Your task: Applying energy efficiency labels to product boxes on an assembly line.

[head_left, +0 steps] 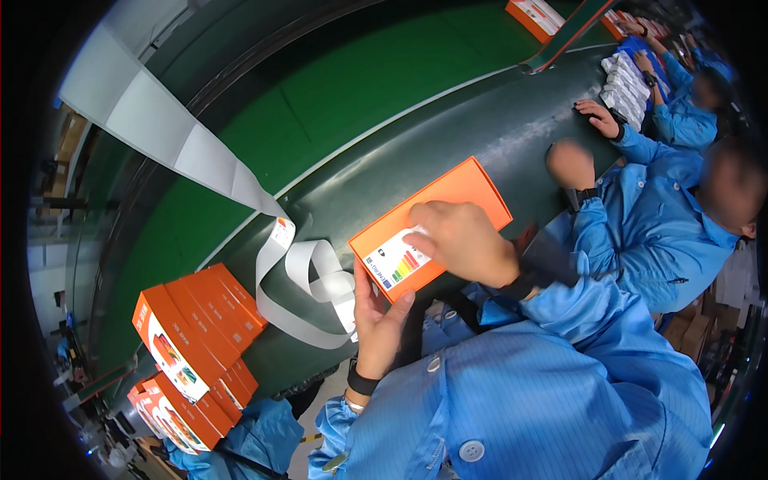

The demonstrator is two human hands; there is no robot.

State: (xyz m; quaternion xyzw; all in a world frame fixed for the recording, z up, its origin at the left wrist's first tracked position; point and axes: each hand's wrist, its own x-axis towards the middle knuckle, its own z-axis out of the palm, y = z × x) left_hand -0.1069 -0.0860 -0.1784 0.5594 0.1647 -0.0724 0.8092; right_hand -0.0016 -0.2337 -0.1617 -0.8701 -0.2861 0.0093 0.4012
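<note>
An orange box (pixel 476 192) lies tilted in front of me, above the near edge of the green work surface. My left hand (pixel 376 324) grips its near left corner, the thumb on the near side and the fingers partly hidden behind the box. On the box's upper face is a white label (pixel 398 264) with coloured bars. My right hand (pixel 464 240) is over the box, its curled fingers closed at the label's right edge and covering part of it. Left of the box, a loose white label strip (pixel 308 328) curls on the surface.
Stacked orange boxes (pixel 200 320) stand at the left. From the upper left hangs a wide white label band (pixel 184 140). A green conveyor belt (pixel 320 96) runs behind. Co-workers in blue (pixel 640 216) sit at the right, near silvery white packs (pixel 626 88). Another orange box (pixel 538 18) is far off.
</note>
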